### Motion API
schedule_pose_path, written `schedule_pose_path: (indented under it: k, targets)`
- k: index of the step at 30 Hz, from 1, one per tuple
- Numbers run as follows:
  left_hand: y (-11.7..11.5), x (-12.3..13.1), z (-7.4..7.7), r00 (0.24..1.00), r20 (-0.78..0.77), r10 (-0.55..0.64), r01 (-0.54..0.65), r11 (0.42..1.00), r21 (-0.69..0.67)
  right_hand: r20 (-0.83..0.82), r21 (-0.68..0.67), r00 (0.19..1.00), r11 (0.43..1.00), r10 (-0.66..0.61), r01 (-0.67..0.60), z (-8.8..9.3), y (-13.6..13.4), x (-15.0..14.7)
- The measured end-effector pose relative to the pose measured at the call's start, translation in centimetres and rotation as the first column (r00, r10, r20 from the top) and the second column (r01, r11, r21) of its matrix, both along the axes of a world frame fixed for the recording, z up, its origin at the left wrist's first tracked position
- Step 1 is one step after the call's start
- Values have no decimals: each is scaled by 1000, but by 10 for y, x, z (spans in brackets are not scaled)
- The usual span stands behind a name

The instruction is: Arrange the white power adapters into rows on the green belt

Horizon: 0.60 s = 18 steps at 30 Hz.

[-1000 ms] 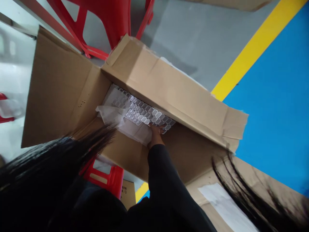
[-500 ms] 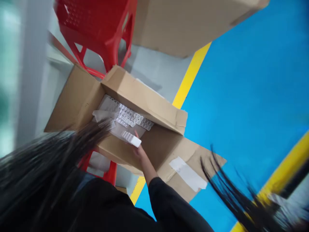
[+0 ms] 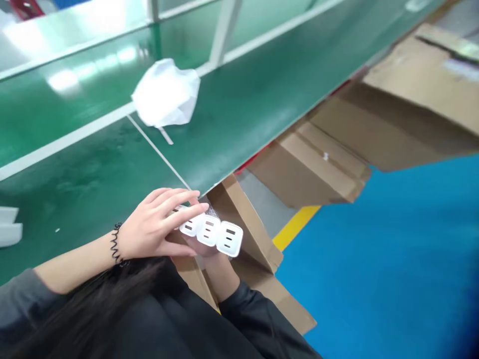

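Observation:
A short row of white plastic chargers point(image 3: 211, 232) with slotted faces sits at the edge of the green table point(image 3: 93, 164). My right hand point(image 3: 204, 249) is underneath the row, holding it up; only part of that hand shows below the parts. My left hand point(image 3: 157, 224), with a black coiled band on the wrist, lies over the left end of the row, fingers stretched along it and touching it. Three slotted faces show; the rest is hidden under my left fingers.
A crumpled white bag point(image 3: 166, 99) lies on the green table further back. A white object point(image 3: 9, 227) sits at the left edge. Cardboard boxes point(image 3: 322, 159) stand under and beside the table, on a blue floor point(image 3: 392, 269) with a yellow line point(image 3: 295, 224).
My right hand has lifted a row of white parts out of the open cardboard box and brought it up to the table edge. My view swung up to the table and my left hand came onto the row.

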<state>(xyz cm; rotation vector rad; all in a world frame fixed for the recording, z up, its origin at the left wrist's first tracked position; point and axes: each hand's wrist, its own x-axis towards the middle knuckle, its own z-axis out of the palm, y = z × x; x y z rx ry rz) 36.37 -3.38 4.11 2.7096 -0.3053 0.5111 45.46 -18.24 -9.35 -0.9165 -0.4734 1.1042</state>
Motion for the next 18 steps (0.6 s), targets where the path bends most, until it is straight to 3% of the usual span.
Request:
schedule_pose_path:
  k: [5, 10, 13, 18]
  targets:
    - [38, -75, 1, 969, 167, 182, -191, 981, 42, -128, 94, 978, 983, 168, -156, 36, 57, -67]
    - [74, -159, -6, 913, 194, 359, -359, 933, -37, -294, 161, 854, 903, 430, -399, 63, 100, -123]
    - [89, -205, -6, 874, 191, 447, -442, 894, -68, -250, 103, 829, 865, 500, -491, 80, 119, -148]
    - [104, -278, -2, 821, 148, 551, -553, 832, -32, -51, -60, 873, 871, 486, -488, 90, 148, -189]
